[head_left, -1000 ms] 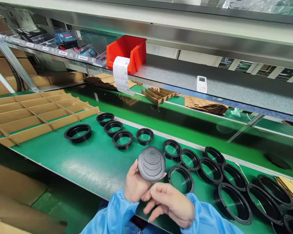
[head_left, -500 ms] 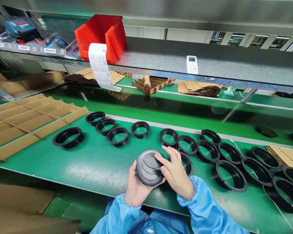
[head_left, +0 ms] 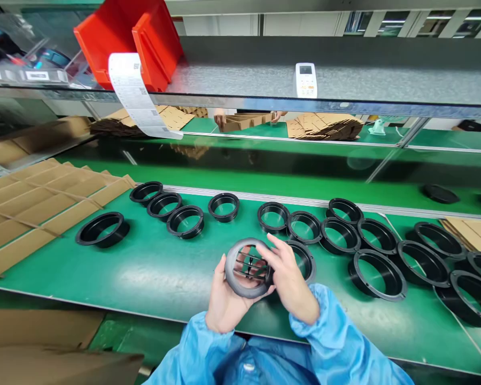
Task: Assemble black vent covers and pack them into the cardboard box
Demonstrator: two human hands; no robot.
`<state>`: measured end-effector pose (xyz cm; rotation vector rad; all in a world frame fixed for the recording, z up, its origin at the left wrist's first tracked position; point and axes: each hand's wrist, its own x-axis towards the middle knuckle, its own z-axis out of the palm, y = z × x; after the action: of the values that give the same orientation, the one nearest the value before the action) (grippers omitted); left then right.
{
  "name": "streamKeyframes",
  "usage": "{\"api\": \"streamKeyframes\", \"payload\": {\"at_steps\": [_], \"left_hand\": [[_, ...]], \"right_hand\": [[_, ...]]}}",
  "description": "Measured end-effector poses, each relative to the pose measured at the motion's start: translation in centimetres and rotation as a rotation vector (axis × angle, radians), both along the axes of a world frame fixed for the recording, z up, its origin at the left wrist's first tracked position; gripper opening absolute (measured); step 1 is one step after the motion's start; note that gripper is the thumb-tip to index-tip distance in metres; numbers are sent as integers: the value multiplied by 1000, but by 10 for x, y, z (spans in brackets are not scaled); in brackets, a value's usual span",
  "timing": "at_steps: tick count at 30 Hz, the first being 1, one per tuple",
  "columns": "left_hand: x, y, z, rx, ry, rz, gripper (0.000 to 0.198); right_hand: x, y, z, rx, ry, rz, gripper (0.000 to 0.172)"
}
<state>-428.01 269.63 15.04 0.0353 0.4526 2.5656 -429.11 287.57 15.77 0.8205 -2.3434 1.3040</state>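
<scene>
— Where is the vent (head_left: 249, 266) from your fingers?

— Already in them. I hold it up above the table (head_left: 152, 275), near the front edge, in my left hand (head_left: 226, 302). My thumb lies along its left side and my palm is under its near side.

— And the right hand (head_left: 292, 283)?

— At the opposite side, upper right. Its fingers reach leftward onto the rim and partly over the opening. I can't tell whether they pinch the rim or merely rest there.

— So which hand is nearer?

— Neither; both are at the vent. The left carries it from the left and below, and the right comes in from the right.

— Which way does its long axis run?

— It's round, so it has none. The slats (head_left: 251, 277) give the line: roughly left to right, across the opening, between my 2 hands. The face tips up toward me, and I see fingers through the gaps.

— Anything close by?

— A black ring (head_left: 311, 266) on the table, just beyond my right hand and partly hidden by it.
</scene>
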Motion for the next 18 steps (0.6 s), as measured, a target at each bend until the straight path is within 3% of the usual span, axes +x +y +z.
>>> {"api": "streamKeyframes", "payload": {"at_steps": [4,7,9,12,15,16,18], "left_hand": [[8,5,-3,-50,23,12,53],[21,11,-2,-150,20,-77,56],[26,17,1,-285,59,-62,57],[19,27,4,-645,153,144,56],[-5,39,-6,-1047,266,425,46],[-13,44,-12,-1135,305,475,45],[-27,53,-25,-1214,380,453,47]], "right_hand": [[13,-4,-6,255,210,73,82],[18,-1,1,247,137,46,102],[20,6,9,202,83,48,105],[18,25,17,163,24,-13,99],[9,51,14,277,17,-260,101],[6,59,10,341,21,-350,101],[1,71,1,466,31,-448,102]]}}
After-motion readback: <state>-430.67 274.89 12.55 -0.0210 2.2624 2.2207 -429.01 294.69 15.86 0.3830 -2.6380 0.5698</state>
